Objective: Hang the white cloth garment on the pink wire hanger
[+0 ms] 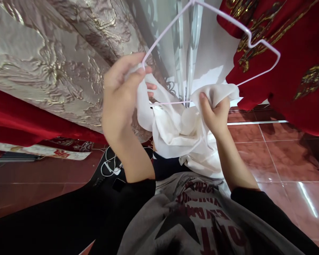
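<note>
A pale pink clothes hanger (225, 15) hangs in front of me, its lower bar running across a white sheer garment (166, 148). My left hand (121, 92) is at the hanger's left corner, with the thumb and fingers closed on the garment's edge there. My right hand (216, 113) grips a bunched part of the same garment near the lower bar, thumb on top. The hanger's right corner sticks out bare of cloth. Below my hands the garment sags open and its lower folds lie over my lap.
Cream-and-gold textured cloth (53, 63) fills the left. Red garments with gold sequins (287, 71) hang at the right. A white metal frame (192, 42) stands behind the hanger. A white cable (108, 166) lies on a black surface at the lower left. The floor has reddish tiles (284, 156).
</note>
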`<state>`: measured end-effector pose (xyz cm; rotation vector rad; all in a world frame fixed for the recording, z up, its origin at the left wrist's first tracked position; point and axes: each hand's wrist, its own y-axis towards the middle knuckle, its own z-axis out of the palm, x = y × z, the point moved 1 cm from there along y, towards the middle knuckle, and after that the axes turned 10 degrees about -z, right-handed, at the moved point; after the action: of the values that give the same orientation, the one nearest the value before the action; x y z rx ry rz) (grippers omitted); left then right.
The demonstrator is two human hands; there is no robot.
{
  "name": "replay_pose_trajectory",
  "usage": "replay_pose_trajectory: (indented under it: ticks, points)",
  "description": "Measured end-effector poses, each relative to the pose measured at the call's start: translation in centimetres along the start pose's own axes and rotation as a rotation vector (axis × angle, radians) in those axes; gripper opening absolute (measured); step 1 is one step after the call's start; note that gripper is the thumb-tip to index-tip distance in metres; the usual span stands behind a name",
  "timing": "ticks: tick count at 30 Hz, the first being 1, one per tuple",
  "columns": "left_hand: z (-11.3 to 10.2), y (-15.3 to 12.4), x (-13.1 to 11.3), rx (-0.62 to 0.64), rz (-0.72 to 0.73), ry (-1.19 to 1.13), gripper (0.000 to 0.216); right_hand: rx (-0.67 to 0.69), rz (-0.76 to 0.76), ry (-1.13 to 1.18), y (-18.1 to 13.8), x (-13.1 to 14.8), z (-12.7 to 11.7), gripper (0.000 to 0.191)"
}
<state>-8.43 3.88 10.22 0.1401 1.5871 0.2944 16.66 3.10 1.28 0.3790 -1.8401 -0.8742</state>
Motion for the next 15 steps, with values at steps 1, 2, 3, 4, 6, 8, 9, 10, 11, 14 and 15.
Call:
replay_pose_trajectory:
  ticks: [1, 2, 3, 4, 6, 8, 9, 10, 11, 14, 15]
  points:
    - [0.9, -0.1, -0.4, 0.009, 0.026, -0.003, 0.016, -0.005, 0.010, 0.004, -0.1, -0.1, -0.1, 0.055]
    - [1.6, -0.4, -0.8, -0.005, 0.051, -0.023, 0.015, -0.007, 0.023, 0.009, -0.2, -0.1, -0.1, 0.055]
    - [2.1, -0.7, -1.2, -0.031, 0.076, -0.045, 0.019, -0.009, 0.037, 0.012, -0.3, -0.1, -0.1, 0.055]
    - [2.4, -1.0, -1.5, -0.054, 0.088, -0.062, 0.023, -0.008, 0.047, 0.014, -0.4, 0.0, 0.0, 0.056]
    - [2.3, -1.4, -1.8, -0.075, 0.085, -0.057, 0.028, -0.011, 0.057, 0.017, -0.6, 0.3, 0.4, 0.056]
    - [1.8, -1.2, -1.7, -0.033, 0.060, 0.020, 0.026, -0.037, 0.056, 0.030, -0.8, 0.6, 0.9, 0.055]
    - [1.6, -1.1, -1.6, -0.011, 0.063, 0.074, 0.024, -0.057, 0.053, 0.041, -0.8, 0.8, 1.2, 0.055]
    - [1.4, -0.8, -1.4, 0.008, 0.078, 0.136, 0.021, -0.075, 0.050, 0.050, -0.9, 0.9, 1.3, 0.055]
    - [1.3, -0.6, -1.3, 0.020, 0.104, 0.198, 0.020, -0.093, 0.051, 0.066, -0.9, 1.1, 1.4, 0.054]
    - [1.5, 0.0, -1.4, -0.007, 0.121, 0.291, 0.016, -0.132, 0.083, 0.149, -0.6, 2.0, 1.0, 0.048]
    - [1.7, 0.1, -1.5, -0.038, 0.068, 0.279, 0.017, -0.152, 0.094, 0.174, -0.3, 2.3, 0.6, 0.045]
